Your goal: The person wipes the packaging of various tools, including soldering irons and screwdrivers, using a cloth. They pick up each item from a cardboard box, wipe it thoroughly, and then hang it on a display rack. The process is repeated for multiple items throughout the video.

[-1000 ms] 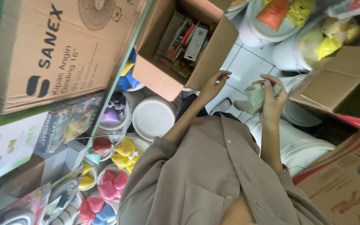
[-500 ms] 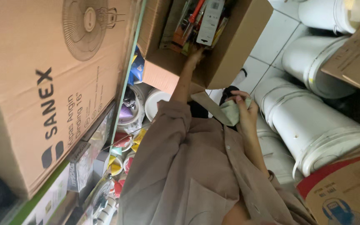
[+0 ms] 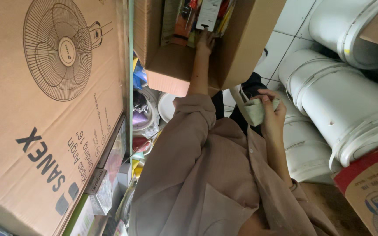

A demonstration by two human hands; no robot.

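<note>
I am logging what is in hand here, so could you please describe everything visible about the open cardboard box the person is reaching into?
The open cardboard box is plain brown corrugated card, its flaps folded outward. It stands beside a green shelf edge, next to white buckets. Inside, flat packaged goods stand on end, in orange, white and yellow. The left hand reaches inside and touches the packages.

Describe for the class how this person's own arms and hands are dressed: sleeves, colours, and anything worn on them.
Both arms wear loose, dusty pink-beige sleeves of a soft, creased fabric. The left sleeve is bunched up by the elbow, leaving the forearm bare. The left hand and right hand are bare, without gloves. A thin dark band shows at the right wrist, where the right sleeve ends.
</note>
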